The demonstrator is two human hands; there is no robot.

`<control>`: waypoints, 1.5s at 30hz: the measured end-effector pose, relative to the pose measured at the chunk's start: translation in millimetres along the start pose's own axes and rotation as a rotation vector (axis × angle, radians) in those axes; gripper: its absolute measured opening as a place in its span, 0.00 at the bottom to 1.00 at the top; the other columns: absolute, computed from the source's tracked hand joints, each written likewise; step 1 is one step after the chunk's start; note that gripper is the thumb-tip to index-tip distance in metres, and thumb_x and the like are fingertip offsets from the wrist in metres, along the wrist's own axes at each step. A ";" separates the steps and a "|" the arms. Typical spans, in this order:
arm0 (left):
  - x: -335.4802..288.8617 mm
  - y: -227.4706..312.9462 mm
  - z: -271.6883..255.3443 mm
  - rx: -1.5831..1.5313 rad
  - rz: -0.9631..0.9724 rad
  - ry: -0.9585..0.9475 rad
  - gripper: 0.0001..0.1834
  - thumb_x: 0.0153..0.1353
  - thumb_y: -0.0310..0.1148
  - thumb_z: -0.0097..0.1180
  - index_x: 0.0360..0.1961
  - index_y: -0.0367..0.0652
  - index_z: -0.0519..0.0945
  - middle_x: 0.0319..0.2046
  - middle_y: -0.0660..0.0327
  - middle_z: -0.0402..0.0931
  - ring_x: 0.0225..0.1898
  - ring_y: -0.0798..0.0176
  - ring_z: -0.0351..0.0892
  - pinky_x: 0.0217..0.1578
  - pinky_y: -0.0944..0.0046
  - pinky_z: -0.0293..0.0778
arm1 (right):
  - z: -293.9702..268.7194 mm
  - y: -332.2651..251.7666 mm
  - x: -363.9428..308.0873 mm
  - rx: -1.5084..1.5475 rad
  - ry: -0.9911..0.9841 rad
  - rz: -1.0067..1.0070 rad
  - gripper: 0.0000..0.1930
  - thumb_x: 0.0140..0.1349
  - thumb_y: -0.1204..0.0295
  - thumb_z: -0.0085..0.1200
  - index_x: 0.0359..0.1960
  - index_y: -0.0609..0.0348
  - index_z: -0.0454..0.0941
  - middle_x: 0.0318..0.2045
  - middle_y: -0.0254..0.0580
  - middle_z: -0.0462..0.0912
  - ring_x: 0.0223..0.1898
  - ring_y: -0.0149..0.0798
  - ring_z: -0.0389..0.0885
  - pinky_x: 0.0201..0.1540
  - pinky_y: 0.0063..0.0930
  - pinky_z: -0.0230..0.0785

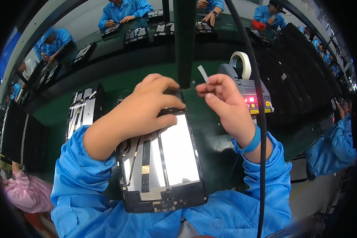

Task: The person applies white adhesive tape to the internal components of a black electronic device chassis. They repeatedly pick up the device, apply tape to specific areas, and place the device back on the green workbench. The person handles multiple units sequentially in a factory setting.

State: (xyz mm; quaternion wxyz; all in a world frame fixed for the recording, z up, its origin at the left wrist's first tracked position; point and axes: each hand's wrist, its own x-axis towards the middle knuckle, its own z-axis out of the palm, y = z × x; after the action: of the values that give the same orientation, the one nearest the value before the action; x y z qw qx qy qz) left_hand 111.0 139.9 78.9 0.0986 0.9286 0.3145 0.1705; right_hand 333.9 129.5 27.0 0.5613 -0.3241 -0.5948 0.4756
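An opened tablet housing (pixel 180 152), silver inside with a black frame and flat ribbon cables, lies in front of me, its lower end close to my body. Over its upper part my left hand (pixel 148 103) is spread with bent fingers, holding nothing; whether the fingertips touch the housing I cannot tell. To the right, my right hand (pixel 232 101) pinches a short strip of white tape (pixel 202 73) that sticks up from the fingertips. This hand is raised beside the housing, in front of an electric tape dispenser (pixel 248 85) with a red lit display.
A roll of pale tape (pixel 246 66) stands at the dispenser. Another opened tablet housing (pixel 83 105) lies at left. Black trays (pixel 297 75) are stacked at right, more (pixel 22 137) at far left. A black cable (pixel 259 131) hangs across the view. Co-workers sit across the bench.
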 end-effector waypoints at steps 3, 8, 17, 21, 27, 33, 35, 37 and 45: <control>-13.3 -2.5 -1.0 -0.009 -0.016 0.026 0.17 0.46 0.31 0.65 0.41 0.46 0.83 0.52 0.49 0.68 0.57 0.45 0.62 0.57 0.50 0.61 | 7.7 2.0 13.8 -0.198 -0.078 0.064 0.18 0.61 0.78 0.49 0.53 0.62 0.63 0.46 0.44 0.73 0.45 0.31 0.73 0.50 0.25 0.66; -18.6 -2.2 -5.0 0.054 -0.011 0.058 0.18 0.45 0.33 0.66 0.41 0.46 0.83 0.51 0.50 0.68 0.58 0.42 0.61 0.57 0.48 0.60 | 25.0 14.0 35.1 -0.248 -0.174 0.219 0.24 0.55 0.79 0.55 0.54 0.60 0.63 0.50 0.43 0.69 0.39 0.27 0.70 0.45 0.21 0.66; -17.8 -5.5 -4.8 0.297 0.082 0.068 0.21 0.46 0.45 0.64 0.42 0.51 0.83 0.52 0.53 0.69 0.59 0.43 0.61 0.57 0.46 0.60 | 22.3 21.8 41.6 -0.085 -0.237 0.335 0.32 0.45 0.76 0.58 0.55 0.63 0.62 0.48 0.46 0.69 0.39 0.32 0.71 0.43 0.27 0.68; -20.3 -8.0 -3.0 0.319 0.086 0.075 0.21 0.47 0.47 0.63 0.42 0.51 0.83 0.52 0.53 0.69 0.59 0.43 0.61 0.58 0.46 0.59 | 17.0 10.6 41.3 -0.330 -0.223 0.196 0.22 0.48 0.72 0.60 0.46 0.62 0.71 0.44 0.42 0.72 0.40 0.32 0.72 0.43 0.26 0.68; -21.9 -19.6 1.9 0.178 0.063 0.087 0.19 0.50 0.46 0.62 0.41 0.49 0.83 0.52 0.51 0.69 0.59 0.43 0.61 0.58 0.47 0.59 | 6.4 -16.2 53.9 -0.424 -0.633 0.226 0.07 0.59 0.69 0.56 0.32 0.60 0.77 0.24 0.29 0.75 0.28 0.24 0.71 0.32 0.20 0.64; -21.0 -24.8 2.6 0.023 -0.019 0.067 0.15 0.52 0.42 0.60 0.39 0.47 0.84 0.51 0.49 0.70 0.59 0.45 0.62 0.58 0.51 0.59 | 16.0 -16.7 61.0 -0.709 -0.639 0.278 0.09 0.60 0.67 0.54 0.30 0.62 0.77 0.19 0.36 0.74 0.22 0.28 0.70 0.27 0.23 0.64; -19.5 -25.8 3.2 -0.008 -0.053 0.064 0.14 0.53 0.40 0.60 0.38 0.46 0.85 0.50 0.49 0.70 0.58 0.46 0.63 0.58 0.52 0.59 | 15.5 -13.1 61.2 -0.748 -0.638 0.204 0.10 0.58 0.67 0.55 0.29 0.62 0.77 0.20 0.39 0.77 0.22 0.32 0.74 0.27 0.26 0.67; -16.7 -24.4 4.8 -0.021 -0.093 0.075 0.13 0.53 0.39 0.60 0.37 0.45 0.85 0.50 0.49 0.71 0.57 0.47 0.64 0.57 0.52 0.59 | 16.2 -10.8 60.7 -0.774 -0.623 0.173 0.10 0.57 0.66 0.56 0.29 0.63 0.78 0.20 0.40 0.78 0.22 0.33 0.76 0.27 0.28 0.68; 2.5 -17.0 6.9 0.117 -0.132 0.107 0.12 0.47 0.38 0.65 0.31 0.44 0.85 0.51 0.51 0.70 0.59 0.47 0.61 0.58 0.51 0.58 | 20.6 2.3 40.7 -0.465 -0.161 0.540 0.13 0.54 0.68 0.61 0.30 0.60 0.69 0.19 0.36 0.73 0.19 0.30 0.71 0.19 0.23 0.62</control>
State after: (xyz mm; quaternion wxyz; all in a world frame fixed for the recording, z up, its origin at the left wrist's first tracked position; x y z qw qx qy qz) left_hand 106.2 154.2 68.2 0.0381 0.8997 0.3890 0.1944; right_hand 306.9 163.6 41.2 0.2780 -0.5499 -0.6225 0.4826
